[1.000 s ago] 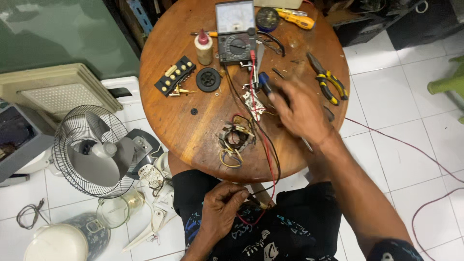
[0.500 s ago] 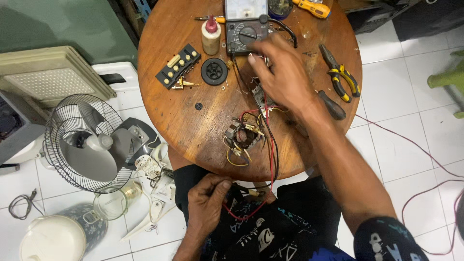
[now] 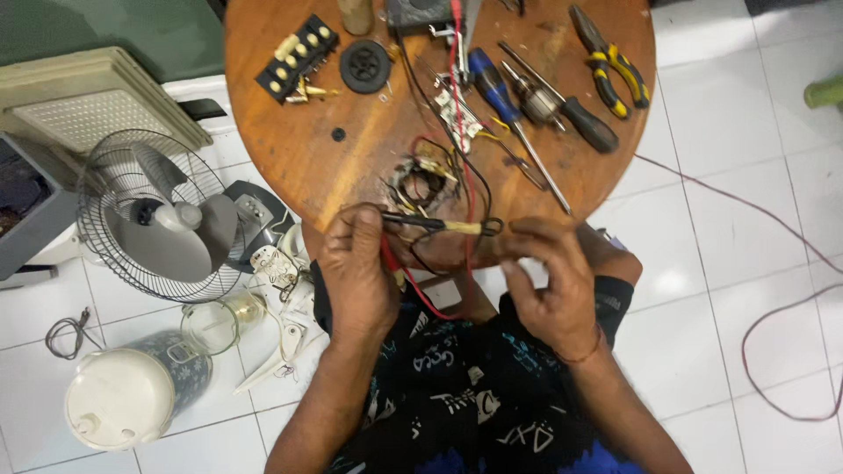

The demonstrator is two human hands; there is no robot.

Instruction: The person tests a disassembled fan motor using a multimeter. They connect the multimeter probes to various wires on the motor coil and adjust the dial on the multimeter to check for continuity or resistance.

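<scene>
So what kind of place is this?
Probably a small home repair spot for electrical things. A round wooden table holds pliers, screwdrivers and wires, and a fan with its cover off sits on the tiled floor.

No package, sign or lit screen is clearly shown. Far beyond the fingers point(image 3: 351, 230) of the left hand point(image 3: 356, 274), which are closed on a black probe point(image 3: 413, 220), only the lower part of a tan bottle point(image 3: 356, 13) is seen at the top edge of the round table point(image 3: 351, 175). Whether a label is carried cannot be told. Far above the fingers point(image 3: 537, 233) of the right hand point(image 3: 555, 283), the dark lower edge of a meter point(image 3: 417, 13) is cut by the frame, so its display is hidden.
</scene>
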